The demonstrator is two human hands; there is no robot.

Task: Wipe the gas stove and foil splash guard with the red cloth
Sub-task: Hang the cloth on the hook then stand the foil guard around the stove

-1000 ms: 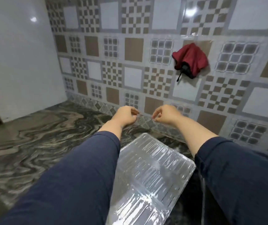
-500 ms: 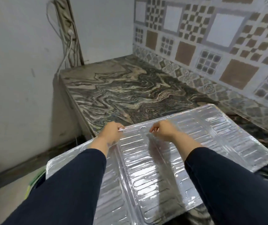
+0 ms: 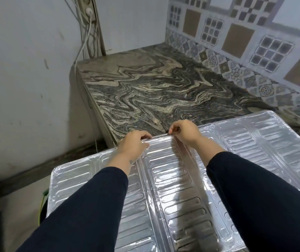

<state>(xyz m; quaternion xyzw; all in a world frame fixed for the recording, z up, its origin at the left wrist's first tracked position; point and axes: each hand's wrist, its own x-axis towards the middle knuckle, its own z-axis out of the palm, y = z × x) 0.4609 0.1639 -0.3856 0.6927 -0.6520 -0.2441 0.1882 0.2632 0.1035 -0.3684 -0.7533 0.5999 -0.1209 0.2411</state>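
Note:
The foil splash guard point(image 3: 265, 146) is a shiny embossed sheet in three panels, spread almost flat in front of me over the counter's near end. My left hand point(image 3: 133, 144) pinches its far edge at the left fold. My right hand point(image 3: 183, 131) pinches the same edge a little to the right. Both arms in dark blue sleeves lie over the foil. The red cloth and the gas stove are out of view.
The marbled grey stone counter point(image 3: 154, 88) stretches away to a white wall. A patterned tile backsplash point(image 3: 236, 39) runs along the right. White cables and a socket strip point(image 3: 89, 19) hang on the wall at the counter's far left corner. The floor drops away left of the counter.
My view swung left and down, away from the red cloth hanging on the tiles. The foil guard unfolded from one panel into three, and both hands now hold its far edge lower.

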